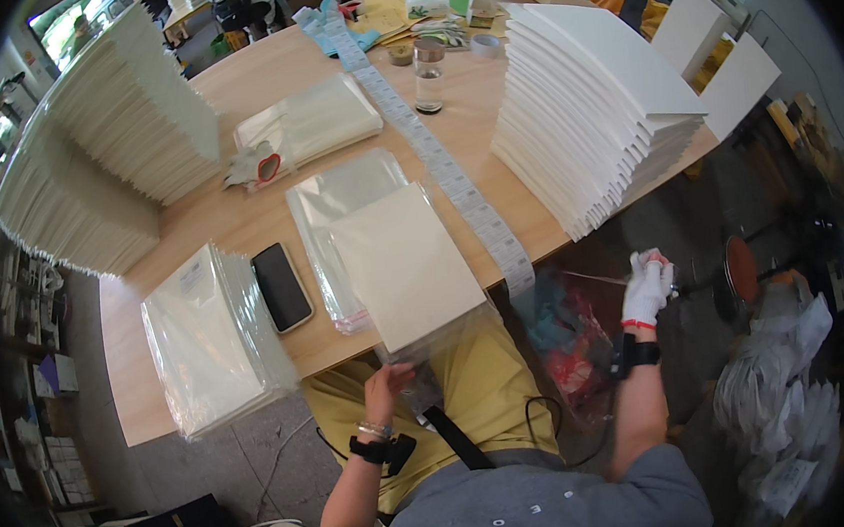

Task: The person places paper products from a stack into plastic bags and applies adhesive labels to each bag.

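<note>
A cream rectangular board (407, 265) lies at the table's front edge, with a clear plastic bag (463, 325) showing below its near edge. My bare left hand (389, 389) is at that near edge, fingers curled on the plastic. Off to the right, past the table edge, my right hand (648, 289) wears a white glove with a red cuff. Its fingers are closed on a thin strip (596, 276) that trails leftward. Beneath the board lies a stack of clear plastic bags (327, 262).
Wrapped boards (213, 342) and a phone (283, 288) lie left. Tall stacks of white boards (588, 98) and cream boards (119, 129) flank the table. A label strip (433, 162) runs lengthwise near a glass jar (429, 77). Red plastic waste (577, 365) hangs below the edge.
</note>
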Tool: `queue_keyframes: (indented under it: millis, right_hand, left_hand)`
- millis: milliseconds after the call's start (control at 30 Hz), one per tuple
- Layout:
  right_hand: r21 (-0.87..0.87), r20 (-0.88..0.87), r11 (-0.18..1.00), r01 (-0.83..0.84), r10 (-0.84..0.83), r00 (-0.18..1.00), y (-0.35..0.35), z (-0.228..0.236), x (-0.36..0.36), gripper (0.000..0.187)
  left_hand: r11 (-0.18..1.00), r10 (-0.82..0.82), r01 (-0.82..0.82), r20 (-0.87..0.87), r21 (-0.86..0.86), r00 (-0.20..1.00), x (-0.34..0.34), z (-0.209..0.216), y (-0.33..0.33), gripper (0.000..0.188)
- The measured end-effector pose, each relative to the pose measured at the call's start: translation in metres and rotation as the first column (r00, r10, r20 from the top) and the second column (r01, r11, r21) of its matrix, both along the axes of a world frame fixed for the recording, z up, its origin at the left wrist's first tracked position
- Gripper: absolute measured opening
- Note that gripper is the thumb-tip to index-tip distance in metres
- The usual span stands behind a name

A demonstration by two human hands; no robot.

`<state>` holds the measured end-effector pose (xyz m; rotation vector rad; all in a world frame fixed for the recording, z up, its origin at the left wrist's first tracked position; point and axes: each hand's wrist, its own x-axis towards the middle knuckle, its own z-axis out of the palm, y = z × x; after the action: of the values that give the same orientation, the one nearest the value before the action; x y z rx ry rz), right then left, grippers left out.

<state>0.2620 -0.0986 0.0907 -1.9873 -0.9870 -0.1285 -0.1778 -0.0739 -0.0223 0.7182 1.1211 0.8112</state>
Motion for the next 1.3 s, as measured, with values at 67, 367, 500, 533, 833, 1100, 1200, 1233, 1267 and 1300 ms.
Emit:
queue_keyframes:
  millis: [67, 367, 500, 533, 833, 1100, 1200, 1233, 1267, 1300]
  right_hand:
    - [-0.432, 0.174, 0.885, -0.176, 0.273, 0.946, -0.035, -0.088, 0.065, 0.010]
    - [-0.214, 0.037, 0.502, -0.838, 0.861, 0.507, 0.045, -0.057, -0.095, 0.018]
    - [-0.215, 0.028, 0.266, -0.940, 0.963, 0.266, 0.073, -0.054, -0.112, 0.014]
    - [-0.213, 0.154, 0.208, -0.955, 0.972, 0.178, 0.077, -0.060, -0.102, 0.013]
    - [-0.364, -0.054, 0.463, -0.808, 0.856, 0.514, 0.080, -0.064, -0.122, 0.012]
    - [-0.131, -0.360, 0.821, -0.556, 0.483, 0.798, 0.060, -0.100, -0.162, 0.022]
    - [-0.142, -0.534, 0.770, -0.622, 0.470, 0.703, 0.050, -0.090, -0.157, 0.021]
    - [-0.159, -0.569, 0.744, -0.649, 0.468, 0.676, 0.047, -0.083, -0.153, 0.021]
    - [-0.152, -0.323, 0.797, -0.585, 0.519, 0.791, 0.044, -0.097, -0.144, 0.019]
    - [0.001, -0.417, 0.847, -0.531, 0.483, 0.770, 0.042, -0.097, -0.134, 0.018]
  left_hand:
    - [0.967, -0.026, 0.108, -0.332, 0.230, 0.943, -0.006, -0.002, 0.001, 0.027]
    - [0.235, 0.576, 0.777, -0.728, 0.584, 0.373, -0.001, 0.036, 0.029, 0.038]
    - [0.088, 0.445, 0.794, -0.737, 0.602, 0.509, -0.005, 0.036, 0.041, 0.028]
    - [0.083, 0.423, 0.791, -0.741, 0.606, 0.522, -0.007, 0.037, 0.043, 0.028]
    - [0.736, 0.219, 0.424, -0.778, 0.528, 0.589, 0.003, 0.022, 0.037, 0.013]
    - [0.969, 0.226, -0.172, -0.362, 0.177, 0.904, 0.011, 0.002, 0.032, 0.017]
    - [0.960, 0.265, -0.263, 0.009, -0.101, 0.964, 0.008, -0.003, 0.021, 0.013]
    - [0.965, 0.236, -0.230, 0.034, -0.124, 0.971, 0.004, -0.005, 0.017, 0.013]
    - [0.971, 0.205, -0.195, 0.062, -0.140, 0.977, 0.003, -0.005, 0.015, 0.013]
    - [0.974, 0.177, -0.162, 0.088, -0.157, 0.980, 0.003, 0.000, 0.014, 0.012]
